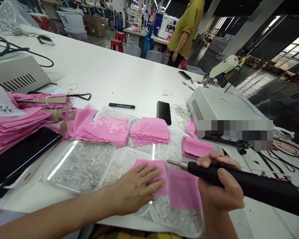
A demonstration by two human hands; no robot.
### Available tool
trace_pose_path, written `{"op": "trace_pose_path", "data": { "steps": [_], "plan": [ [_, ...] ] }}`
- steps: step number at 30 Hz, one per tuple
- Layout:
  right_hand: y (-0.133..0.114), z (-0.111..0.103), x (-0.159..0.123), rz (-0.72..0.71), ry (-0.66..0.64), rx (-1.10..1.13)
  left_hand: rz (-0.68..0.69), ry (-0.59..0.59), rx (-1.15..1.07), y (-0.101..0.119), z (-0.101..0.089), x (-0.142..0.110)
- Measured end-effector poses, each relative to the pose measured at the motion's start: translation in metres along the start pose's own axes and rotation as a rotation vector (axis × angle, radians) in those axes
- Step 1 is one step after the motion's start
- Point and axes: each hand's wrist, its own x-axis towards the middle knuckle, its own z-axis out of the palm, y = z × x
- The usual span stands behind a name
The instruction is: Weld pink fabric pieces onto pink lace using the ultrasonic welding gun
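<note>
My left hand (pixel 137 187) lies flat with fingers spread on a square of pink fabric (pixel 161 189). A second pink fabric piece (pixel 184 191) lies just to its right, a thin gap between them. My right hand (pixel 220 186) is wrapped round a thick black hand tool (pixel 254 184) that looks like a soldering iron. Its pointed metal tip is by the upper right corner of the fabric under my left hand; whether it touches cannot be told. Beneath the fabric are clear, scuffed plates (pixel 89 162). Beyond my hands sit two stacks of pink lace (pixel 106 131), (pixel 150 131).
A folded pink piece (pixel 195 147) lies near a grey control box (pixel 229 106) with cables. A phone (pixel 163 112), a black marker (pixel 121 106) and tangled thread (pixel 181 114) lie behind. Pink bundles (pixel 22 124) and a black tablet-like device (pixel 22 159) are left. A person (pixel 189 30) stands beyond.
</note>
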Motion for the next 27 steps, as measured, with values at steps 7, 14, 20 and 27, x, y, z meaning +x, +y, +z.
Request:
{"op": "trace_pose_path", "data": {
  "steps": [7, 14, 20, 27],
  "plan": [
    [0.002, 0.003, -0.003, 0.02, -0.021, 0.01, -0.012, -0.003, -0.023, -0.001, 0.001, 0.0],
    [0.004, 0.005, -0.003, 0.014, -0.05, 0.012, -0.025, 0.002, -0.036, -0.001, 0.002, -0.001],
    [0.004, 0.005, -0.005, 0.001, -0.077, -0.035, -0.022, -0.016, -0.024, -0.002, 0.003, 0.0],
    [0.003, 0.005, -0.004, 0.002, -0.021, -0.023, -0.028, 0.035, -0.014, 0.003, -0.009, -0.012]
  ]
}}
